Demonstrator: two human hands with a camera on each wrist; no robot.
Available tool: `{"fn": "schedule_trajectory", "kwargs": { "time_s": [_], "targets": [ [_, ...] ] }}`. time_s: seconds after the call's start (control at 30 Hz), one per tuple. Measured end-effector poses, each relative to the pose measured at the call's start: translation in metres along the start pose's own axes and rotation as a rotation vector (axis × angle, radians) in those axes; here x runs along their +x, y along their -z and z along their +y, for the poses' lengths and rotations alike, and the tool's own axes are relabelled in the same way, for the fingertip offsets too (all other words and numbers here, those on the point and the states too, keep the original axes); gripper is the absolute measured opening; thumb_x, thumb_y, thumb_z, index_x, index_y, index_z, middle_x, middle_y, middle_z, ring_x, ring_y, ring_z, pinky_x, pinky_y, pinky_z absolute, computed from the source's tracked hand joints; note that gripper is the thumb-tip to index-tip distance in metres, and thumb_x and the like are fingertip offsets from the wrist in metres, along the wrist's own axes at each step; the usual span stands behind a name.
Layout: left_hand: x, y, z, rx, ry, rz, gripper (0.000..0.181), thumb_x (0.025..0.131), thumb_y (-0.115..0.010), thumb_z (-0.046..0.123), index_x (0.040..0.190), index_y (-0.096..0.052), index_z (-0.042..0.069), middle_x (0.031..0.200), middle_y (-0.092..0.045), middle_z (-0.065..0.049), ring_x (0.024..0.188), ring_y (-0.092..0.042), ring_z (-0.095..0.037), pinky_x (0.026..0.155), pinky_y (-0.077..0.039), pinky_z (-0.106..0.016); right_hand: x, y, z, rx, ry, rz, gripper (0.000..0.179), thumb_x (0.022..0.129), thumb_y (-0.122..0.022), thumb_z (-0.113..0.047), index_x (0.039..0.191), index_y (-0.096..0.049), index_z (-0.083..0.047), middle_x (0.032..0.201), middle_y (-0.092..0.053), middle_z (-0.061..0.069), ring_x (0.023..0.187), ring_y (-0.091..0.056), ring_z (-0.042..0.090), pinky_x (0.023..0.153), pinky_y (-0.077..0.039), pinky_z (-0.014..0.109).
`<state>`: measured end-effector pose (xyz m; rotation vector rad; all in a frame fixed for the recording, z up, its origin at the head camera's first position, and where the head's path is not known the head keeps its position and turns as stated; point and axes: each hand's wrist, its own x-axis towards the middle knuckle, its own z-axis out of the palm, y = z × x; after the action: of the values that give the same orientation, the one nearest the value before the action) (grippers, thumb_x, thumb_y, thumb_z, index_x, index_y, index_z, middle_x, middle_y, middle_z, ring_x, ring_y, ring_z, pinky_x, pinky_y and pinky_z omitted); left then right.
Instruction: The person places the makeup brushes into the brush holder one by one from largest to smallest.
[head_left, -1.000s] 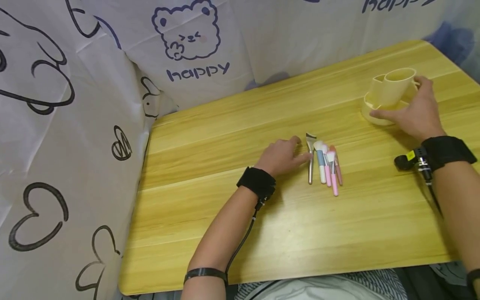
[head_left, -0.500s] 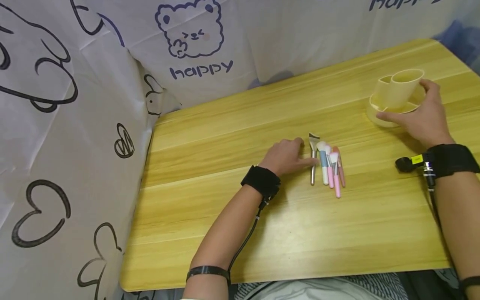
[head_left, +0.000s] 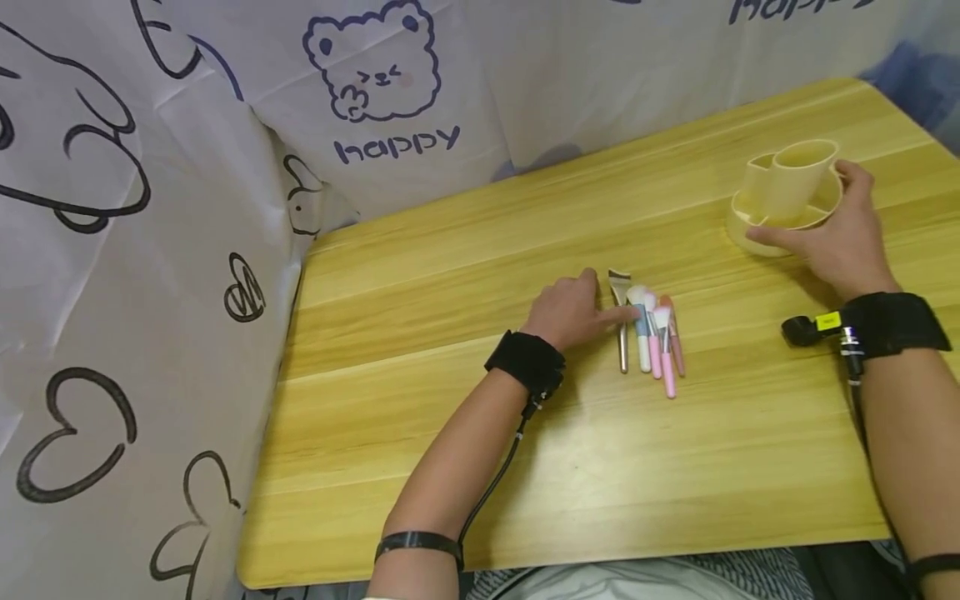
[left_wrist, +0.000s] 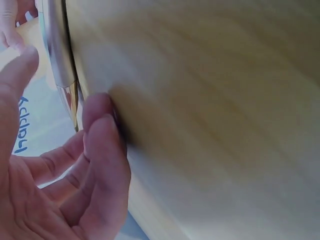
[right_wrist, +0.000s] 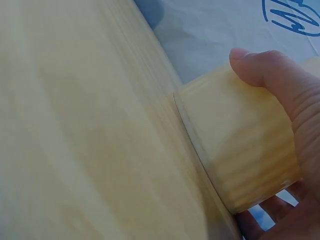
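Near the table's (head_left: 450,292) far right corner, the right hand (head_left: 855,237) grips the yellow holder (head_left: 787,192) between spread thumb and fingers. The left hand (head_left: 562,312), thumb well apart from loosely bent fingers, grasps nothing; its thumb lies over the silver brush (head_left: 622,350), though contact is hard to judge. Four pastel brushes (head_left: 655,350) lie alongside, handles toward the near edge.
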<state>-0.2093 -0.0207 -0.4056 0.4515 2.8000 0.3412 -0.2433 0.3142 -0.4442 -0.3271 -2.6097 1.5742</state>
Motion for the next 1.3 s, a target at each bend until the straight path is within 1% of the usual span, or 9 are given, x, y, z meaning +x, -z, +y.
{"fn": "schedule_trajectory", "kwargs": {
  "time_s": [0.17,0.3,0.43,0.5,0.67,0.77,1.0,1.1,1.3],
  "targets": [
    [0.001,-0.002,0.0,0.019,0.007,0.012,0.054,0.097,-0.058,0.065,0.105,-0.056,0.013,0.072,-0.049,0.003,0.059,-0.047,-0.01,0.049,-0.037,-0.022,0.001,-0.001,0.001,0.013,-0.003,-0.011,0.118,0.084,-0.084,-0.042,0.161,0.004,-0.041,0.175,-0.009,0.009,0.158,-0.023,0.034,0.13,-0.02,0.056],
    [0.004,-0.002,0.0,0.028,-0.005,0.02,0.043,0.101,-0.058,0.056,0.088,-0.052,0.015,0.065,-0.041,0.005,0.052,-0.038,-0.007,0.046,-0.03,-0.021,0.002,0.0,0.004,0.018,-0.004,-0.011,0.118,0.084,-0.084,-0.042,0.161,0.005,-0.042,0.175,-0.009,0.007,0.158,-0.021,0.032,0.13,-0.02,0.055],
    [0.008,-0.001,0.004,-0.001,-0.011,0.035,0.049,0.101,-0.06,0.048,0.067,-0.043,0.017,0.056,-0.03,0.007,0.046,-0.027,-0.005,0.042,-0.024,-0.021,0.002,0.001,0.006,0.029,0.005,-0.001,0.117,0.083,-0.085,-0.04,0.161,0.002,-0.042,0.175,-0.012,0.004,0.158,-0.023,0.029,0.13,-0.021,0.052],
    [0.009,-0.002,0.007,-0.013,-0.007,0.038,0.051,0.1,-0.062,0.045,0.063,-0.04,0.018,0.053,-0.027,0.008,0.044,-0.025,-0.005,0.041,-0.024,-0.021,0.002,0.001,0.006,0.035,0.01,0.006,0.116,0.083,-0.086,-0.039,0.161,0.0,-0.042,0.174,-0.014,0.003,0.157,-0.025,0.027,0.13,-0.022,0.051],
    [0.012,-0.002,0.012,-0.038,0.024,0.041,0.051,0.098,-0.065,0.04,0.061,-0.039,0.017,0.052,-0.027,0.008,0.043,-0.028,-0.005,0.041,-0.028,-0.021,0.002,-0.001,0.005,0.038,0.025,0.012,0.114,0.083,-0.085,-0.039,0.162,-0.002,-0.04,0.174,-0.016,0.003,0.156,-0.026,0.028,0.13,-0.023,0.05],
    [0.014,-0.002,0.014,-0.047,0.037,0.042,0.055,0.097,-0.067,0.039,0.056,-0.039,0.017,0.05,-0.027,0.007,0.042,-0.029,-0.006,0.041,-0.028,-0.021,0.003,-0.001,0.004,0.037,0.026,0.013,0.114,0.083,-0.085,-0.039,0.162,-0.003,-0.039,0.174,-0.016,0.004,0.156,-0.027,0.029,0.129,-0.023,0.051],
    [0.015,0.0,0.015,-0.049,0.028,0.04,0.052,0.093,-0.069,0.026,0.052,-0.037,0.017,0.048,-0.028,0.007,0.041,-0.033,-0.006,0.042,-0.029,-0.02,0.002,-0.002,0.005,0.042,0.039,0.022,0.112,0.083,-0.085,-0.04,0.162,-0.006,-0.038,0.173,-0.02,0.003,0.153,-0.029,0.027,0.128,-0.025,0.049],
    [0.015,0.0,0.015,-0.072,0.027,0.034,0.053,0.093,-0.069,0.025,0.052,-0.037,0.017,0.048,-0.027,0.007,0.041,-0.033,-0.007,0.042,-0.03,-0.02,0.002,-0.002,0.006,0.047,0.041,0.021,0.111,0.083,-0.085,-0.04,0.161,-0.006,-0.038,0.173,-0.02,0.002,0.153,-0.03,0.027,0.129,-0.025,0.05],
    [0.016,0.001,0.013,-0.126,0.033,0.006,0.049,0.095,-0.068,0.025,0.057,-0.038,0.017,0.051,-0.029,0.006,0.043,-0.033,-0.008,0.044,-0.031,-0.019,0.002,-0.001,0.004,0.044,0.033,0.015,0.113,0.083,-0.085,-0.04,0.16,-0.002,-0.038,0.174,-0.016,0.01,0.155,-0.028,0.031,0.129,-0.024,0.051]
  ]
}}
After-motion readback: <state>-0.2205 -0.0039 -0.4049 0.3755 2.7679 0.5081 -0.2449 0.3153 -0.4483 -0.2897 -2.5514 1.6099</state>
